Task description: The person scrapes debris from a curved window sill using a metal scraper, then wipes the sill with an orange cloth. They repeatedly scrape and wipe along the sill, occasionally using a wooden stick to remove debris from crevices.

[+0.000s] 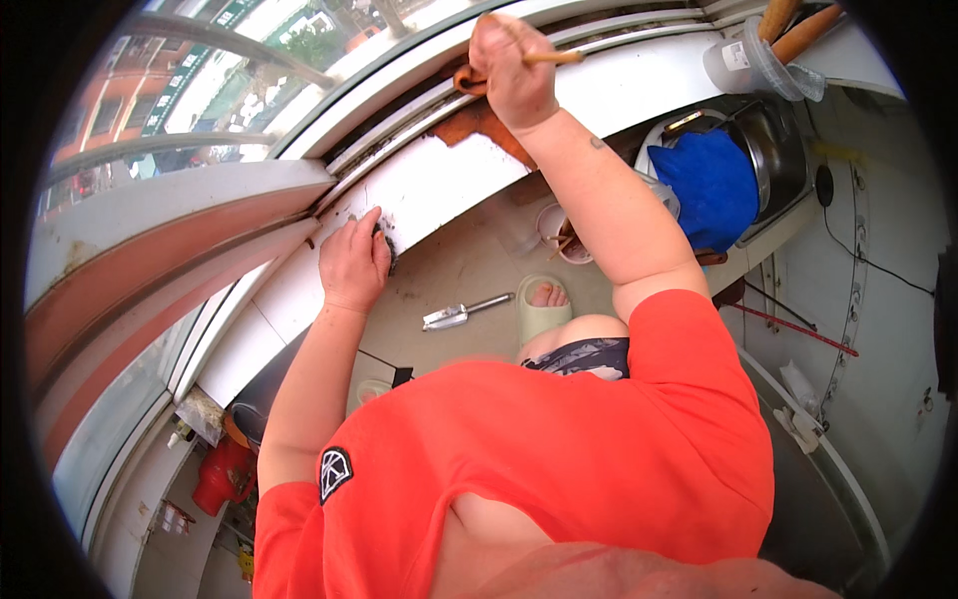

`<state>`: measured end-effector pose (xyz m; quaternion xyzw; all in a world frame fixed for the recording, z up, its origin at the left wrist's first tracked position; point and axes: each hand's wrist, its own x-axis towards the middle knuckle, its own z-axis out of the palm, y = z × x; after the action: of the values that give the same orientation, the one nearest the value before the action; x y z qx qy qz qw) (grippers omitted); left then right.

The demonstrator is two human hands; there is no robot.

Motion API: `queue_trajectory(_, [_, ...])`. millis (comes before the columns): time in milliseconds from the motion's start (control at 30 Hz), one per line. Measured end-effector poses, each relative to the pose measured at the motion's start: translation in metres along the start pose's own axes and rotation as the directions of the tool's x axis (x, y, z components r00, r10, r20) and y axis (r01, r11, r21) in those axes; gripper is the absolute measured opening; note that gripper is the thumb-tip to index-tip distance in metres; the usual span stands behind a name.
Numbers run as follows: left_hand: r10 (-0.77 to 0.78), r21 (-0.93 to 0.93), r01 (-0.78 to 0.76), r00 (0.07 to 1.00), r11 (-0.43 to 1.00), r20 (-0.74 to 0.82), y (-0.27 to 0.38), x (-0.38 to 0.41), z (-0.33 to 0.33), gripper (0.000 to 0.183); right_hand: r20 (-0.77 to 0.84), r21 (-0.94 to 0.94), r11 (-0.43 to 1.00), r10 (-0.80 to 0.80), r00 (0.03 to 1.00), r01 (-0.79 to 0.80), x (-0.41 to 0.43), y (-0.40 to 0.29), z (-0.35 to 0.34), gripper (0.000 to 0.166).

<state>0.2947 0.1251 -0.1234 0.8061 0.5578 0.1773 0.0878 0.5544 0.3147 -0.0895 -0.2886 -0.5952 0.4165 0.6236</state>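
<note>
My right hand (516, 75) is closed around a thin wooden stick (552, 58) at the window track. A folded orange-brown cloth (469, 81) shows at the hand's left side. Another spread of orange-brown cloth (483, 131) lies on the white windowsill (426, 180), partly behind my right wrist. Farther left along the sill, my left hand (354, 262) has its fingers over a dark, fuzzy scrubber (389, 251), mostly hidden under the thumb side. Dark specks of dirt are scattered on the sill around those fingers.
A clear plastic tub (737, 64) with wooden handles stands at the far right. Blue cloth (707, 187) hangs over the sink (797, 165). On the floor lie a metal trowel-like tool (468, 311) and a bowl (552, 221) with thin sticks, near my slippered foot (545, 303).
</note>
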Motion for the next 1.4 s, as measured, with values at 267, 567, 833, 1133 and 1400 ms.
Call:
queue_trajectory(267, [0.003,0.021,-0.002,1.000,1.000,-0.011,0.002,0.002,-0.002,0.027,0.304,-0.151,0.988,0.040,0.952,0.007,0.001,-0.031,-0.050,0.021])
queue_trajectory(567, [0.007,0.041,-0.007,1.000,0.999,-0.013,0.002,0.001,-0.006,0.021,0.439,-0.599,0.651,-0.220,0.871,0.466,0.017,0.012,-0.067,0.021])
queue_trajectory(833, [0.045,-0.019,-0.047,0.997,0.999,-0.056,0.004,0.006,-0.002,0.018,0.162,-0.887,0.407,-0.173,0.971,0.220,0.031,0.041,-0.113,0.019])
queue_trajectory(1133, [0.045,-0.016,-0.045,0.999,0.999,-0.025,0.000,0.005,-0.001,0.017,0.238,-0.939,0.187,-0.249,0.939,0.288,0.047,0.053,-0.175,0.020])
queue_trajectory(1400, [0.041,0.002,-0.041,0.997,0.999,-0.058,0.006,0.007,-0.004,0.019,-0.275,-0.326,0.945,-0.057,0.960,-0.037,0.036,0.066,-0.174,0.026])
